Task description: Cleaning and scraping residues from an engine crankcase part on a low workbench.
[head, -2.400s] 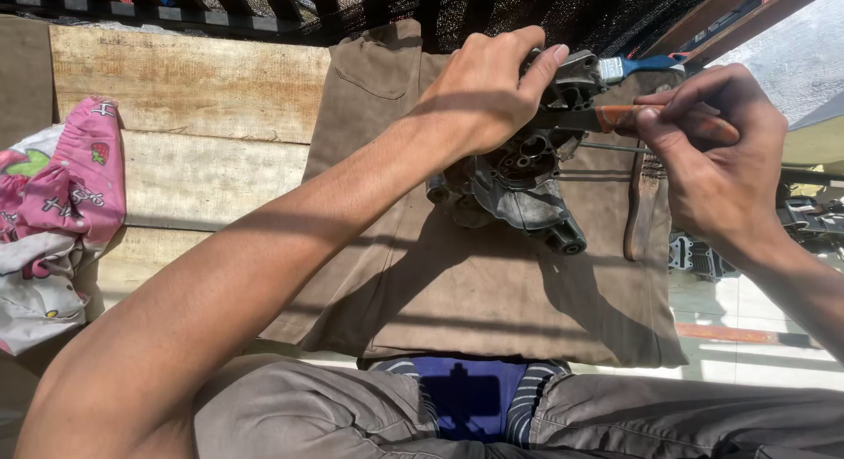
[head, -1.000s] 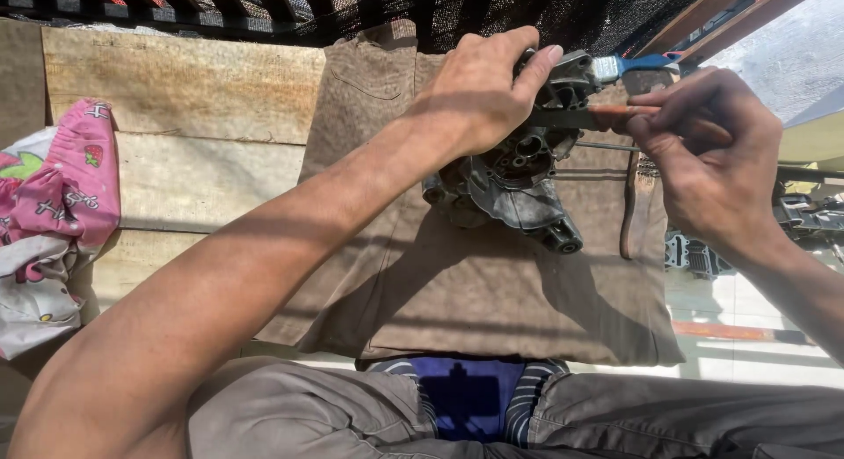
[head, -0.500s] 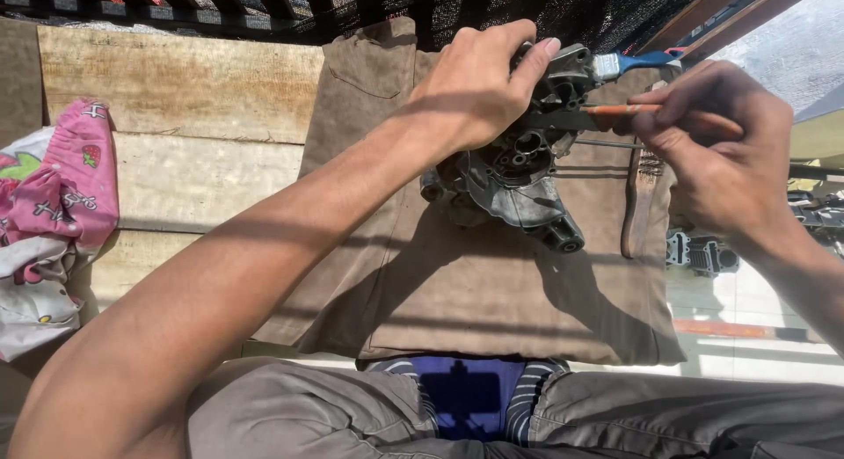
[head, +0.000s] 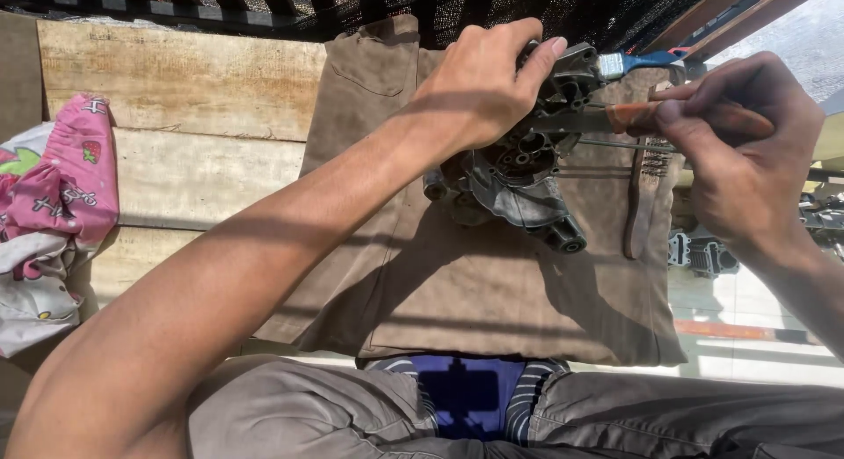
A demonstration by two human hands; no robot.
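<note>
Engine casing (head: 519,182): on cloth (head: 457,274), cloth on plank bench (head: 176,160). Left hand (head: 479,90) grips its top; right hand (head: 747,151) to the right, tool (head: 615,119) between them. Brush (head: 629,61) behind grip; wire brush (head: 646,195) right; garment (head: 53,213) far left.

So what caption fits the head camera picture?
Left hand steadies a grimy engine part while right hand works a wooden-handled tool.

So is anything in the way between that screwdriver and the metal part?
Nothing visible. The left hand grips the metal part from above, while the right hand brings the screwdriver in from the side.
</note>
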